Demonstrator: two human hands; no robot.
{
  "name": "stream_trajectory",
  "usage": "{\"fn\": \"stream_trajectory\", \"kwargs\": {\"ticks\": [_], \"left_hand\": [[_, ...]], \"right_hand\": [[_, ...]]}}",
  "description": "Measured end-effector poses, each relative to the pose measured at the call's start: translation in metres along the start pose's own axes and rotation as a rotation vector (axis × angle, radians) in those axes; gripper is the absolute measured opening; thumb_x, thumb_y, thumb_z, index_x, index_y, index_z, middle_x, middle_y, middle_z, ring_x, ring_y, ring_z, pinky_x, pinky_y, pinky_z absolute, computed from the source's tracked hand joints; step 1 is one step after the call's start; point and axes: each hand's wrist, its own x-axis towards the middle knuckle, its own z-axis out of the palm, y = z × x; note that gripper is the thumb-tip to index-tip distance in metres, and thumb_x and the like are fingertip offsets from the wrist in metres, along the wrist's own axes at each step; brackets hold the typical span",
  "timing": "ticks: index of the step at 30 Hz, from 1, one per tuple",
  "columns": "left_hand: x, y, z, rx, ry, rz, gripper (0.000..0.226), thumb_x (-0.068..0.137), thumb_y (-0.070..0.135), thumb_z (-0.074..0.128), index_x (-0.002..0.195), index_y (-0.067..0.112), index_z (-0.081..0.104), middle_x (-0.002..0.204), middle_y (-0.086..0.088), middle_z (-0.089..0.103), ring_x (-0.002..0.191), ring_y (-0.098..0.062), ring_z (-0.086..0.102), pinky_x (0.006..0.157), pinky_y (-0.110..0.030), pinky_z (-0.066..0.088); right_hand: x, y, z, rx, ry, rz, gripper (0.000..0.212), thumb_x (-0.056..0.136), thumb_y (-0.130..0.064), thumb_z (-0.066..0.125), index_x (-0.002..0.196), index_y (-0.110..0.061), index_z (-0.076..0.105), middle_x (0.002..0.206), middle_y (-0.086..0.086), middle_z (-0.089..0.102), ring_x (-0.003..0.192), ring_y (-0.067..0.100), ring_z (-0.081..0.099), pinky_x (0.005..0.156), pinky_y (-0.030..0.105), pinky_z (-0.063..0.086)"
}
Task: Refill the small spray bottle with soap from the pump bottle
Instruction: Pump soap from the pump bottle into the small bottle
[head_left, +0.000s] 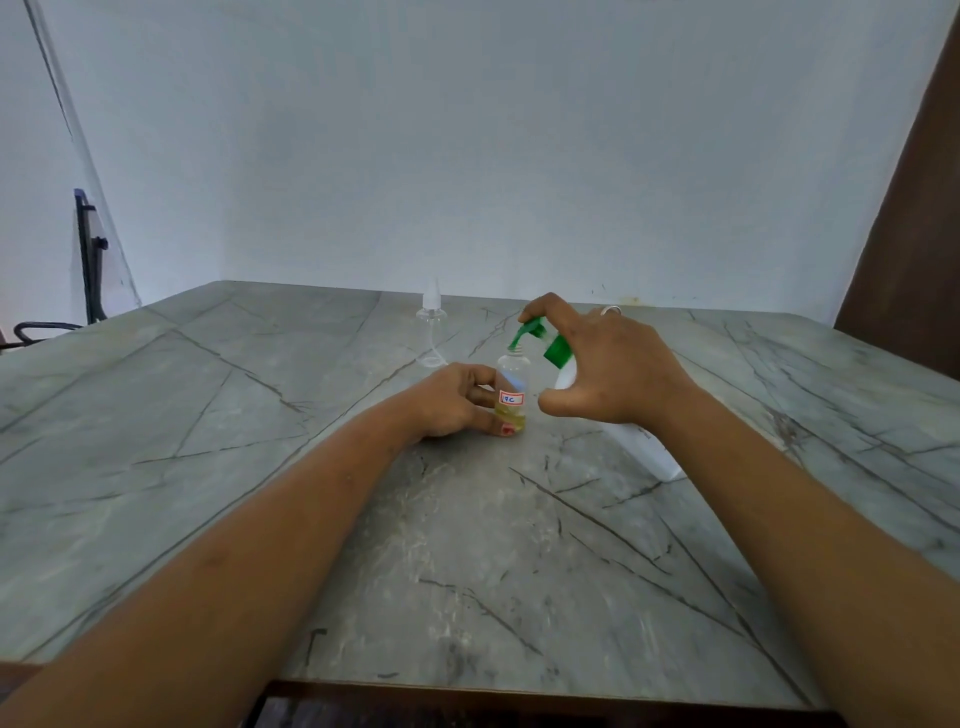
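Grey stone-patterned worktop (208, 415) with dark veins fills the lower part of the head view; a pale wall (467, 130) rises behind it; a dark office chair (88, 260) stands at the far left, and a brown panel (914, 234) runs along the right edge.

Small spray bottle (513, 384): clear, upright on the worktop near the centre; neck open; red-bordered label (511, 398) on its front; shallow layer of yellowish liquid at the bottom. Left hand (452, 400): rests on the worktop just left of this bottle; grip pressed round the lower body, fingers curled against its side.

Pump bottle (649, 452): white body, tilted toward the small spray bottle; base edge low at the worktop on the near right; green collar (558, 351) and green pump head (527, 332) uppermost; nozzle tip directly over the open neck. Right hand (618, 364): covers the bottle's shoulder; forefinger curled over the top of the pump head; thumb spread outward below, just beside the small spray bottle; ring (612, 310) on one finger.

Spray head (432, 317): white, with a clear looped dip tube; on the worktop beyond the small spray bottle, apart from both hands.
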Motion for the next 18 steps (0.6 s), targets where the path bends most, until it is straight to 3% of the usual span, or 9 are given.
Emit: {"fn": "stream_trajectory", "kwargs": {"ticks": [6,12,18], "left_hand": [[0.0008,0.0005,0.0005,-0.004,-0.007,-0.005,0.043,0.076,0.005,0.072,0.116,0.018,0.059,0.122,-0.002,0.063,0.111,-0.016,0.058,0.106,-0.036,0.039],[-0.0009,0.0003,-0.0004,-0.015,-0.006,0.002,0.034,0.077,0.004,0.072,0.104,0.021,0.061,0.108,0.002,0.065,0.102,-0.014,0.061,0.103,-0.033,0.042],[-0.0001,0.0013,0.0008,0.014,0.002,-0.013,0.045,0.078,0.006,0.072,0.120,0.016,0.058,0.124,-0.003,0.062,0.112,-0.017,0.058,0.107,-0.037,0.039]], "right_hand": [[-0.0002,0.0019,-0.0010,0.046,-0.007,0.029,0.060,0.058,-0.053,0.056,0.112,-0.035,0.037,0.067,-0.017,0.046,0.065,0.009,0.048,0.051,0.022,0.037],[-0.0008,0.0018,0.0007,0.012,-0.017,0.025,0.065,0.059,-0.052,0.054,0.120,-0.039,0.035,0.068,-0.018,0.044,0.066,0.008,0.044,0.050,0.021,0.032],[-0.0013,0.0032,-0.0015,0.070,-0.011,0.035,0.062,0.056,-0.057,0.051,0.113,-0.036,0.038,0.064,-0.019,0.044,0.058,0.004,0.044,0.050,0.023,0.036]]}}
